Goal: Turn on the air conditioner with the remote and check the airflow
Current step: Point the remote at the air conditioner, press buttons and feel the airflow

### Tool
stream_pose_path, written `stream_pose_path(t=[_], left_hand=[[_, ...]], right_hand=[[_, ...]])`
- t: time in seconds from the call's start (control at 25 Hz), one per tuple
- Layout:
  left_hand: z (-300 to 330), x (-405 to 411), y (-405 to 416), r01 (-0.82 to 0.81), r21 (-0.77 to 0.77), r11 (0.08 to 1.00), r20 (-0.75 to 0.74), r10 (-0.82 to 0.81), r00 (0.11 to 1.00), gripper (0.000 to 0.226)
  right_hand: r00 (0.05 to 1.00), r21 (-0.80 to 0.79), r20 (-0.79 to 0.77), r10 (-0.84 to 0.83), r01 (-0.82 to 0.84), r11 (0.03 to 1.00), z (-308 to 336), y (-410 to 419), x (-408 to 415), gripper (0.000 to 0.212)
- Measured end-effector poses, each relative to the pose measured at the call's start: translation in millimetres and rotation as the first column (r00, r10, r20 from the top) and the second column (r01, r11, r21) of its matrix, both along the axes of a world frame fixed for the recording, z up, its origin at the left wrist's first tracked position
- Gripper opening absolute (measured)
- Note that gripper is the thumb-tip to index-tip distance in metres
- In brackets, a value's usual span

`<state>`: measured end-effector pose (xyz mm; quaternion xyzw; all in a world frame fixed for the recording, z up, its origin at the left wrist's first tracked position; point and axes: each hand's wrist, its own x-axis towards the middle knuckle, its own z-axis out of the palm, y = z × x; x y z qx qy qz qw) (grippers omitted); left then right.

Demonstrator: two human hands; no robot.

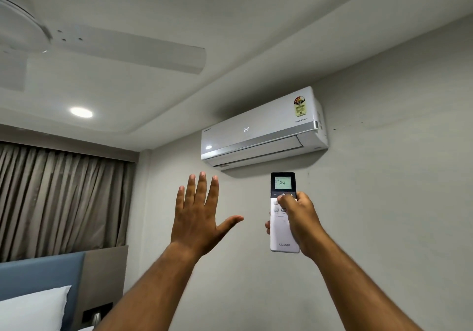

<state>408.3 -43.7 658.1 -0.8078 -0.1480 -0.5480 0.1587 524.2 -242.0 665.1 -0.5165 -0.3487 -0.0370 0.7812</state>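
Right hand [298,218] grips remote [282,213]; left hand [198,215] splayed.

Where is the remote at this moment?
In the head view, right of centre: the remote is held upright in the right hand, just below the wall-mounted air conditioner, with the open left hand beside it.

Air conditioner [263,128]: glossy white plastic shell, reflects the ceiling light at its 8 o'clock corner; brushed silver-looking trim strip along the front; paper-like colour sticker at 2 o'clock. Remote [282,218]: smooth white plastic body, black glossy top around a grey LCD. Wall [384,189]: matt paint, light scuffs. Ceiling fan [122,49]: smooth off-white blades. Curtain [58,197]: pleated taupe cloth, slight sheen. Headboard [51,266]: matt blue padding. Pillow [33,307]: white cloth.
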Motion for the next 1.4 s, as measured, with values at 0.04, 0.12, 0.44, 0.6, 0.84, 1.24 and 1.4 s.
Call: stream_pose_path(t=[0.04,0.12,0.44,0.6,0.84,1.24,1.4], left_hand=[[2,0,-2,-0.004,0.000,1.000,0.009,0.004,1.000,0.102],[6,-1,-5,-0.002,-0.002,1.000,0.034,0.002,0.999,0.102],[19,-4,-19,0.007,0.003,1.000,0.068,-0.007,0.998,0.102],[23,-4,-27,0.023,0.013,1.000,0.077,-0.024,0.997,0.101],[18,-1,-29,0.018,-0.003,1.000,0.057,-0.018,0.998,0.102],[14,2,-34,0.009,-0.025,1.000,0.034,-0.008,0.999,0.103],[10,3,-34,0.019,-0.035,0.999,0.042,-0.017,0.999,0.103]], right_hand=[[1.000,-0.008,0.002,-0.008,0.008,1.000,2,-2,0,0.010],[1.000,-0.032,0.001,0.003,-0.003,0.999,6,-6,-1,0.013],[0.999,0.096,-0.007,0.032,-0.031,0.995,10,-22,-7,0.024],[0.999,0.023,-0.002,0.035,-0.035,0.999,11,-25,-14,0.031],[1.000,-0.002,-0.014,0.014,-0.015,1.000,18,-33,-20,0.022],[0.998,-0.102,-0.008,-0.069,0.068,0.992,13,-40,-22,0.022],[0.996,-0.109,-0.002,-0.089,0.088,0.990,11,-41,-22,0.017]])
